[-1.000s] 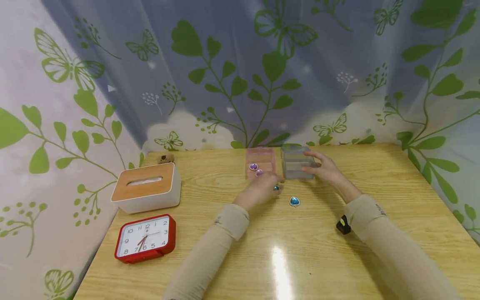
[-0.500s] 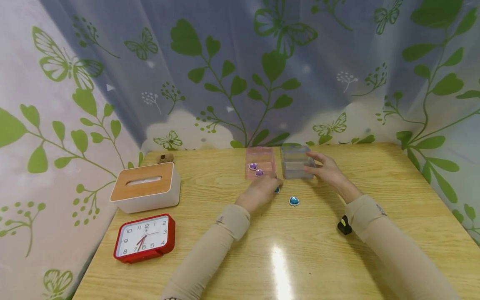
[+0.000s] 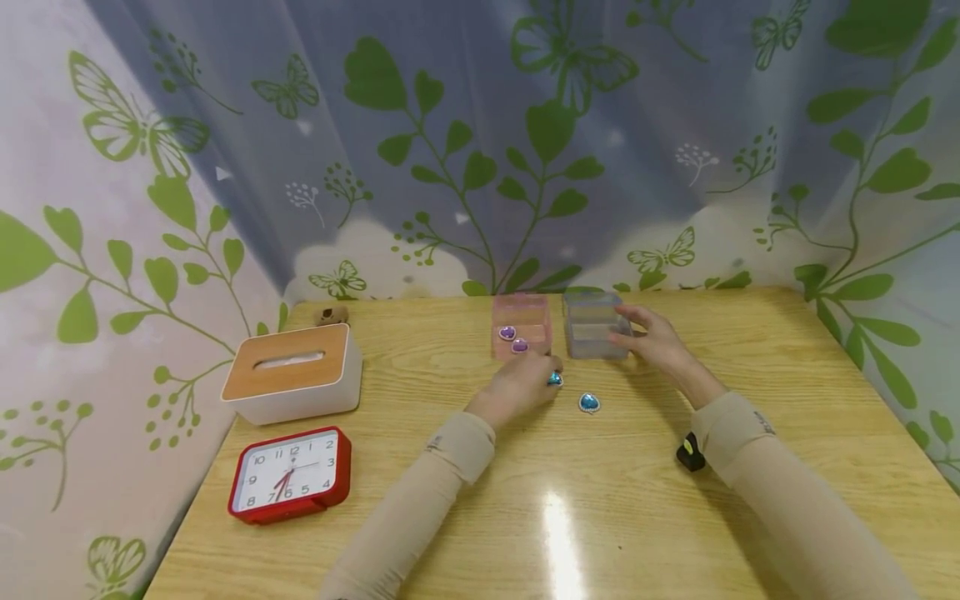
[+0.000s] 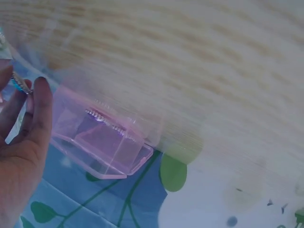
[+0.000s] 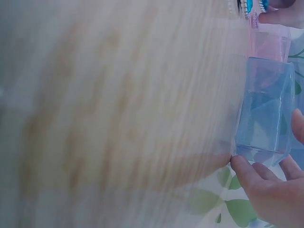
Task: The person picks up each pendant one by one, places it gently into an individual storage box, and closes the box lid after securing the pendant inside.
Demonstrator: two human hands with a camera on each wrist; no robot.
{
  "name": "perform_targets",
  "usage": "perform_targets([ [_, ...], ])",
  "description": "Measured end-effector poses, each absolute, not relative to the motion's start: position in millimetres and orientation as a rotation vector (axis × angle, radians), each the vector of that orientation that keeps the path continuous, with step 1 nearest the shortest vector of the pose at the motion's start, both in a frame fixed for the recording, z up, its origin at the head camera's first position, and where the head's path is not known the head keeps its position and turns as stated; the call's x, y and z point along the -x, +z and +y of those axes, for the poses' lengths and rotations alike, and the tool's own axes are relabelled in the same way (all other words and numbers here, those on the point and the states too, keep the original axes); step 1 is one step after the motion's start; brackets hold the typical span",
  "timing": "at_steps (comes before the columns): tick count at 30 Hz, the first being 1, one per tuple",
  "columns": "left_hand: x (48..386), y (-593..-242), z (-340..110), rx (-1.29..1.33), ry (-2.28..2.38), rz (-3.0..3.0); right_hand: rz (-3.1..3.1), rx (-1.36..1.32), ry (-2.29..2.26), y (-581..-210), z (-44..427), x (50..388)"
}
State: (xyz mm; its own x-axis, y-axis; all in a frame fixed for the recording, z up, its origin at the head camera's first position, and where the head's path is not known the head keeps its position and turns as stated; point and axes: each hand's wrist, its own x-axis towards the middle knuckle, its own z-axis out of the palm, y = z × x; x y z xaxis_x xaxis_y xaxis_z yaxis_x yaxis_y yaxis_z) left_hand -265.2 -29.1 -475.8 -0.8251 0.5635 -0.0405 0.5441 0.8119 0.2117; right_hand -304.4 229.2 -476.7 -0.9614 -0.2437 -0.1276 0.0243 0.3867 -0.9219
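My left hand (image 3: 521, 385) pinches a blue gem with a silvery beaded rim (image 3: 555, 379), between thumb and fingertips, just in front of the pink clear box (image 3: 498, 321). Two purple gems (image 3: 507, 332) lie in that box, whose lid stands open. To its right is a bluish clear box (image 3: 597, 346), also with its lid up. My right hand (image 3: 663, 343) holds this box by its right end; in the right wrist view the thumb touches a corner. A second blue heart-shaped gem (image 3: 588, 403) rests on the table in front of the boxes.
A white tissue box with a wooden top (image 3: 296, 375) stands at left, behind a red-framed clock (image 3: 291, 475). A small brown object (image 3: 332, 316) sits at the back left. Beside the right sleeve lies a small black object (image 3: 690, 452). A patterned curtain (image 3: 465, 167) hangs behind the table.
My left hand's fingers have drawn in around the blue gem in front of the pink box. My right hand stays at the bluish box with barely any movement.
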Motion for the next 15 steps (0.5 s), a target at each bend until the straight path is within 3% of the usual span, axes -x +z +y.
perform_targets([
  [15, 268.0, -456.1, -24.7, -0.851, 0.631, 2.952, 2.443, 0.196, -1.606, -474.5, 228.2, 301.0],
])
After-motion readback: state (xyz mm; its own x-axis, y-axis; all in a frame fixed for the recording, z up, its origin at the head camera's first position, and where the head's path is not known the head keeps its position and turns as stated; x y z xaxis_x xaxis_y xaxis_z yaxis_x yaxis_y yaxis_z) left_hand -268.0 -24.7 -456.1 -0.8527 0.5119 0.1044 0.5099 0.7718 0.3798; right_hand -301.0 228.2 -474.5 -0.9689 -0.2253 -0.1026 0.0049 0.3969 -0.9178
